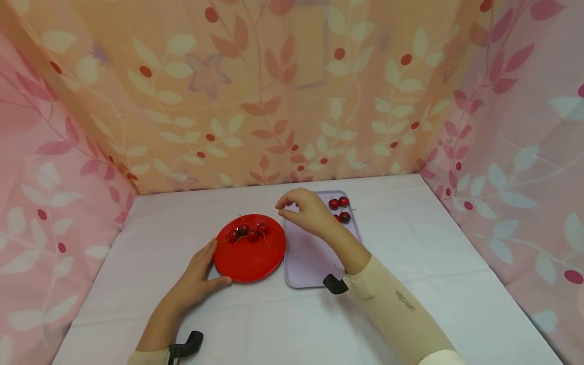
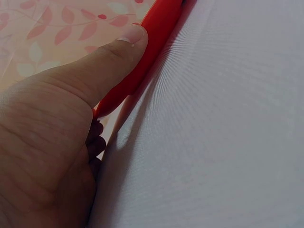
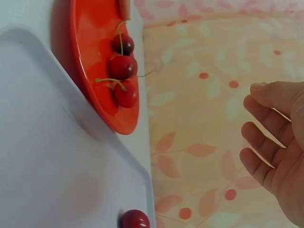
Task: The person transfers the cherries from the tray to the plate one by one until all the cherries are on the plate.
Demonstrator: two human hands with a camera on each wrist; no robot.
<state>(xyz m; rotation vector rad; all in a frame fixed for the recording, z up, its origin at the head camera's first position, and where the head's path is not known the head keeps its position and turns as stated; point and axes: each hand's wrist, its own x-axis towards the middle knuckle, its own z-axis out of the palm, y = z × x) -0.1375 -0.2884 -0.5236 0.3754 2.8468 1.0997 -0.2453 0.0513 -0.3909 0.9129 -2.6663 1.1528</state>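
Observation:
My left hand [image 1: 198,276] holds the red plate [image 1: 255,261] at its left and front rim; in the left wrist view its thumb lies along the plate's outer edge [image 2: 151,47]. Several dark red cherries [image 1: 252,235] with thin green stems lie in the plate's far half. Over the upper left of the lilac tray [image 1: 310,258], my right hand [image 1: 307,210] is raised, thumb and index tips close together, other fingers loosely bent. The right wrist view shows that hand [image 3: 280,137] with nothing in it. More cherries [image 1: 343,201] sit on the tray's far right part.
Plate and tray stand side by side on a white-covered table [image 1: 255,324]. A patterned curtain [image 1: 283,101] hangs along the back, with more at both sides. A stem [image 1: 339,267] shows beside my right forearm on the tray. Black wrist mounts [image 1: 335,284] stick out from both sleeves.

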